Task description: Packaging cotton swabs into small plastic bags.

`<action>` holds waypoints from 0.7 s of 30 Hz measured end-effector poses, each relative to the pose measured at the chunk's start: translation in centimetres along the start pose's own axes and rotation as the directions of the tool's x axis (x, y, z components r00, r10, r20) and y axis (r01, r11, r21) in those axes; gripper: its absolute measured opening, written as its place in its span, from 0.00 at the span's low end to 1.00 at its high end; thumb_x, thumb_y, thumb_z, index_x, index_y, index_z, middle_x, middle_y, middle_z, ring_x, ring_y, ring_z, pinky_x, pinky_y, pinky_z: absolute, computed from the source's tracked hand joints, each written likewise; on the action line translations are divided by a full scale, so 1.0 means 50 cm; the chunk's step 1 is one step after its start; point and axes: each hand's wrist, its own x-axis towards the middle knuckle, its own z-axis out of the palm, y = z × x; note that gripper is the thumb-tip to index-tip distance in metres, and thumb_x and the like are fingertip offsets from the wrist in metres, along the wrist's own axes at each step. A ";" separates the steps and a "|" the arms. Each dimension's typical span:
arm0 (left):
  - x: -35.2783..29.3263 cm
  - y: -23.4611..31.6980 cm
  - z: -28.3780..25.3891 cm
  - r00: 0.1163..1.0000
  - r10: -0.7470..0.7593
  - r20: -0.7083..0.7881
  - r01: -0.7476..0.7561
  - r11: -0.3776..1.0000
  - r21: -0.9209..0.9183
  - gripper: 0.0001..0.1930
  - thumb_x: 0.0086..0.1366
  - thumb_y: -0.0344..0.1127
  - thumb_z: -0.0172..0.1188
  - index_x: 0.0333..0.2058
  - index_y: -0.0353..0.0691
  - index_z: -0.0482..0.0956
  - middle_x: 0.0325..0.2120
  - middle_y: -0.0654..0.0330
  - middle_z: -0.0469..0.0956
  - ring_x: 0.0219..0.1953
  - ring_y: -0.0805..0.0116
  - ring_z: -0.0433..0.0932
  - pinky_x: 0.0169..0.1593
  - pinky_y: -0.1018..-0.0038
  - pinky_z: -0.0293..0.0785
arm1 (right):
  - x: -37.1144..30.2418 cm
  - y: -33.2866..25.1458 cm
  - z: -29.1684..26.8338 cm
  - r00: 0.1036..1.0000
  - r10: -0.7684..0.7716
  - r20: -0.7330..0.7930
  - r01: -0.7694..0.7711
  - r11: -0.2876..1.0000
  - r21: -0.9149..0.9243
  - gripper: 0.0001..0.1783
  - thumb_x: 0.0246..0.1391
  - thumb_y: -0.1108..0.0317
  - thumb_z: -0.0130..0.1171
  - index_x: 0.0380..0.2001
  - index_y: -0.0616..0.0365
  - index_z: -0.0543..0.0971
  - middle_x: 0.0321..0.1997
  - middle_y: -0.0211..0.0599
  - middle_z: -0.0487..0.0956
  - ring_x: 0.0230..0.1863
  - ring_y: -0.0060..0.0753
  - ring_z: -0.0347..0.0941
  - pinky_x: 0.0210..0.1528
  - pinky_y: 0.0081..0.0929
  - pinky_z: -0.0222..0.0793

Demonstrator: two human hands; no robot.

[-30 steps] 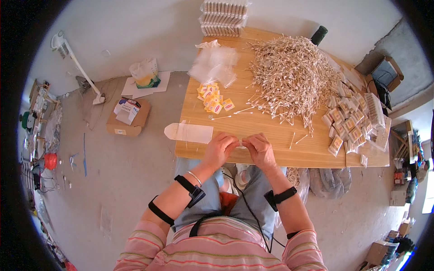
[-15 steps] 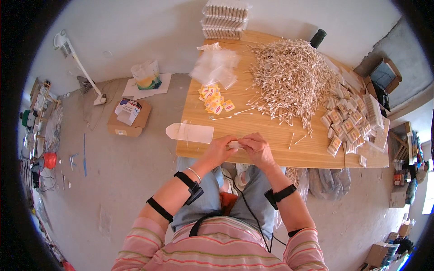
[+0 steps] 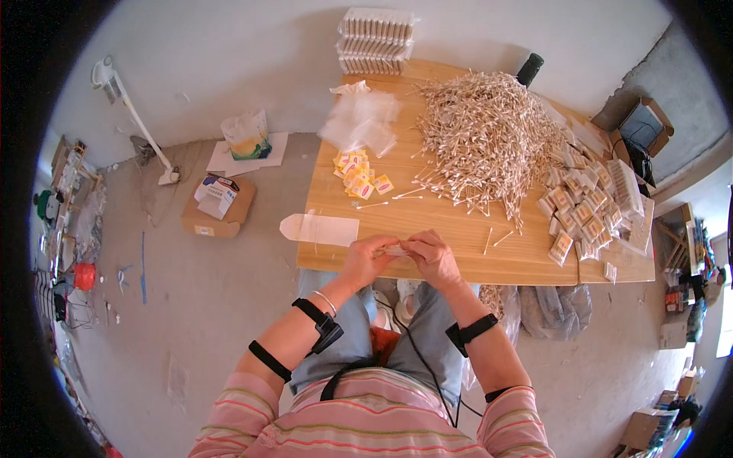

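Note:
My left hand (image 3: 368, 256) and my right hand (image 3: 434, 258) meet over the table's near edge, fingers pinched together. Between them is a small whitish packet (image 3: 395, 250), mostly covered by my fingers; its contents cannot be made out. Just left of my left hand lies a white card strip (image 3: 333, 230) with a pointed end, jutting over the table's left edge. Beyond it are several yellow and white printed cards (image 3: 357, 177) and a stack of clear plastic bags (image 3: 363, 118). A large heap of loose cotton swabs (image 3: 489, 141) covers the far middle of the table.
Filled small packs of cotton swabs (image 3: 584, 210) are piled on the right side of the wooden table (image 3: 427, 210). Stacked packs (image 3: 374, 42) and a dark bottle (image 3: 530, 69) stand at the back. A cardboard box (image 3: 217, 217) sits on the floor at left.
My fingers have shifted slightly around the small packet, and both hands stay at the same spot. The view has tilted a little; the things on the table look unchanged.

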 end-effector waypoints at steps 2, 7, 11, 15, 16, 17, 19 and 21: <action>0.002 0.006 -0.005 0.994 -0.107 0.018 0.107 0.994 -0.036 0.12 0.54 0.27 0.64 0.39 0.36 0.81 0.41 0.52 0.80 0.42 0.52 0.79 0.47 0.65 0.76 | 0.002 -0.003 0.001 1.000 -0.007 -0.024 0.007 1.000 -0.019 0.14 0.40 0.80 0.65 0.34 0.55 0.82 0.34 0.34 0.78 0.38 0.41 0.74 0.38 0.32 0.72; 0.002 0.021 -0.007 0.967 0.245 -0.074 -0.208 0.921 0.329 0.12 0.50 0.25 0.63 0.36 0.39 0.82 0.36 0.58 0.80 0.41 0.58 0.77 0.45 0.67 0.75 | 0.002 -0.020 0.003 0.996 -0.022 -0.089 0.013 0.994 -0.105 0.14 0.40 0.79 0.65 0.33 0.54 0.82 0.32 0.33 0.77 0.37 0.40 0.73 0.38 0.31 0.73; 0.012 0.031 -0.008 0.928 0.369 -0.058 -0.287 0.804 0.521 0.14 0.44 0.26 0.61 0.33 0.45 0.83 0.29 0.66 0.76 0.35 0.64 0.74 0.41 0.69 0.72 | 0.005 -0.012 0.004 0.990 -0.118 -0.082 0.098 0.972 -0.215 0.15 0.38 0.79 0.64 0.33 0.53 0.82 0.32 0.32 0.76 0.36 0.38 0.72 0.36 0.31 0.72; 0.023 0.041 -0.022 0.907 0.420 0.020 -0.342 0.710 0.616 0.13 0.45 0.28 0.61 0.33 0.47 0.82 0.27 0.69 0.75 0.33 0.68 0.74 0.41 0.71 0.67 | 0.005 -0.008 0.001 0.975 -0.218 -0.038 0.192 0.919 -0.344 0.17 0.35 0.78 0.60 0.35 0.54 0.82 0.30 0.31 0.74 0.35 0.36 0.71 0.36 0.32 0.71; 0.020 0.042 -0.021 0.909 0.417 0.024 -0.337 0.699 0.630 0.13 0.46 0.29 0.61 0.33 0.48 0.82 0.27 0.70 0.75 0.32 0.69 0.74 0.41 0.72 0.65 | 0.006 -0.010 -0.001 0.975 -0.219 -0.037 0.194 0.919 -0.342 0.17 0.35 0.78 0.60 0.35 0.54 0.82 0.30 0.31 0.74 0.35 0.36 0.71 0.36 0.32 0.71; 0.017 0.042 -0.020 0.910 0.413 0.028 -0.332 0.689 0.645 0.12 0.46 0.30 0.60 0.33 0.48 0.82 0.26 0.71 0.74 0.32 0.71 0.73 0.41 0.73 0.63 | 0.006 -0.014 -0.004 0.971 -0.235 -0.031 0.210 0.914 -0.347 0.18 0.35 0.78 0.60 0.35 0.54 0.81 0.29 0.30 0.74 0.34 0.36 0.71 0.36 0.32 0.71; 0.007 0.042 -0.017 0.913 0.407 0.029 -0.324 0.681 0.657 0.14 0.45 0.29 0.61 0.34 0.49 0.83 0.28 0.72 0.75 0.32 0.71 0.73 0.42 0.72 0.63 | 0.005 -0.013 -0.005 0.969 -0.247 -0.024 0.223 0.909 -0.352 0.18 0.34 0.77 0.59 0.35 0.55 0.81 0.29 0.30 0.73 0.34 0.35 0.71 0.36 0.32 0.70; 0.004 0.038 -0.013 0.916 0.400 0.032 -0.318 0.675 0.665 0.15 0.44 0.29 0.61 0.35 0.49 0.83 0.29 0.72 0.76 0.33 0.72 0.74 0.43 0.71 0.62 | 0.001 -0.009 -0.005 0.956 -0.292 -0.006 0.266 0.881 -0.391 0.20 0.33 0.76 0.59 0.37 0.56 0.81 0.27 0.30 0.71 0.33 0.35 0.70 0.36 0.32 0.70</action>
